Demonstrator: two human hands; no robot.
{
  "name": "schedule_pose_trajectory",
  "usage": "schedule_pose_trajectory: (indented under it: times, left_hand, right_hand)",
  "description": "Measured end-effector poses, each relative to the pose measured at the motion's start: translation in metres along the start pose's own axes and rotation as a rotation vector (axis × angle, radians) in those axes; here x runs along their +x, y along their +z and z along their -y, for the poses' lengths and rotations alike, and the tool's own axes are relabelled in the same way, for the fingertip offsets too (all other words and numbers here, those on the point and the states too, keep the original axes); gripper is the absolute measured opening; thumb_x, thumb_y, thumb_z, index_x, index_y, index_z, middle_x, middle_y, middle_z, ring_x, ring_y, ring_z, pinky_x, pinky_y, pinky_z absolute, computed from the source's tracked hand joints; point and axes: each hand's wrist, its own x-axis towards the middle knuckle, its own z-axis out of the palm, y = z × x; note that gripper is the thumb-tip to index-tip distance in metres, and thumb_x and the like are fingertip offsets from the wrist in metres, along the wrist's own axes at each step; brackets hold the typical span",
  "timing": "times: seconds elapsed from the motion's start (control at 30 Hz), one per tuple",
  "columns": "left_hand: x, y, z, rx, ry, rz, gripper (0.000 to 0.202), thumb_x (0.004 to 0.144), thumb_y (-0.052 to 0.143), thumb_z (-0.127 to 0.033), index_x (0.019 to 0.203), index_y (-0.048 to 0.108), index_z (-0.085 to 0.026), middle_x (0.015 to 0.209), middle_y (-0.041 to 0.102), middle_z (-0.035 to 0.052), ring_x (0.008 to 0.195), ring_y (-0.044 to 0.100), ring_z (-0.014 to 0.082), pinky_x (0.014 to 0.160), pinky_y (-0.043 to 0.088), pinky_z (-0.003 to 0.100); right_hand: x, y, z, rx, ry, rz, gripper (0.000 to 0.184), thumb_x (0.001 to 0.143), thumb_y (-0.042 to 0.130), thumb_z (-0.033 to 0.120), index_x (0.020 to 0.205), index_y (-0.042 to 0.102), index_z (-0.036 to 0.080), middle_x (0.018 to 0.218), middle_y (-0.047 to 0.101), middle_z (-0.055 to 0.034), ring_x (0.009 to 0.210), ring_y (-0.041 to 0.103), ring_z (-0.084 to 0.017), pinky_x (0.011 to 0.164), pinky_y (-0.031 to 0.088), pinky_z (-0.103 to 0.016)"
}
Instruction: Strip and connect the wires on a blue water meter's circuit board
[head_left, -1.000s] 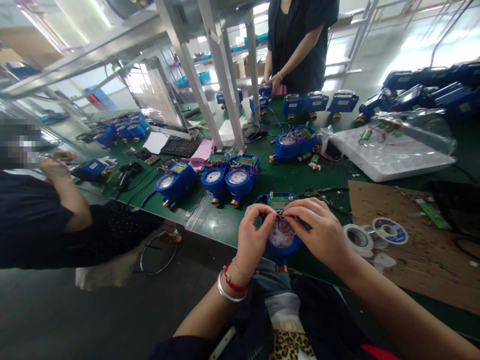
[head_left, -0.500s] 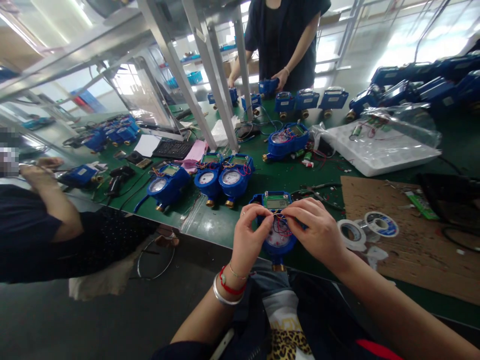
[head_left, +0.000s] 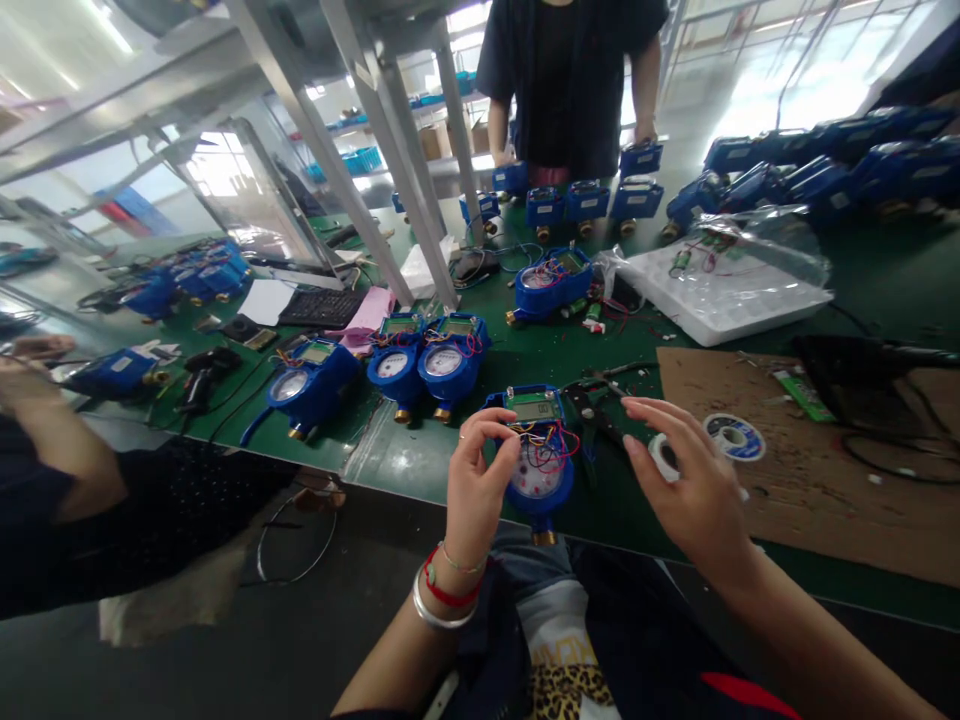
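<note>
Since the earlier frame my right hand (head_left: 694,485) has come off the blue water meter (head_left: 534,465) and now hangs open beside it, over the pliers (head_left: 592,405) and near the tape roll (head_left: 664,455). My left hand (head_left: 476,480) alone grips the meter at the near desk (head_left: 420,455) edge, thumb and fingers pinching its left side. Its cover is off, red and blue wires (head_left: 551,445) looped loose over the dial, so I judge the wiring unfinished and closing still left.
</note>
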Motion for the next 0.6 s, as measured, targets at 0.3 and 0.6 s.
schedule_pose_trajectory:
  times: [0.3, 0.6]
  left_hand:
    - [-0.001, 0.003, 0.007, -0.075, -0.006, -0.022, 0.010, 0.087, 0.058, -0.023, 0.077, 0.056, -0.020, 0.119, 0.061, 0.0066, 0.118, 0.053, 0.0225, 0.105, 0.036, 0.039]
    - [-0.002, 0.005, 0.005, -0.103, -0.034, -0.031, 0.011, 0.086, 0.060, -0.024, 0.076, 0.054, -0.020, 0.120, 0.061, 0.0054, 0.116, 0.054, 0.0222, 0.102, 0.037, 0.038]
  right_hand:
    - [-0.047, -0.054, -0.063, -0.381, 0.189, -0.086, 0.035, 0.092, 0.056, 0.034, 0.124, 0.056, 0.020, 0.128, 0.057, -0.0095, 0.119, 0.053, -0.026, 0.107, 0.040, -0.046]
    - [-0.061, -0.072, -0.106, -0.462, 0.352, -0.128, 0.044, 0.089, 0.053, 0.038, 0.128, 0.053, 0.017, 0.128, 0.057, -0.0119, 0.120, 0.053, -0.028, 0.106, 0.041, -0.048]
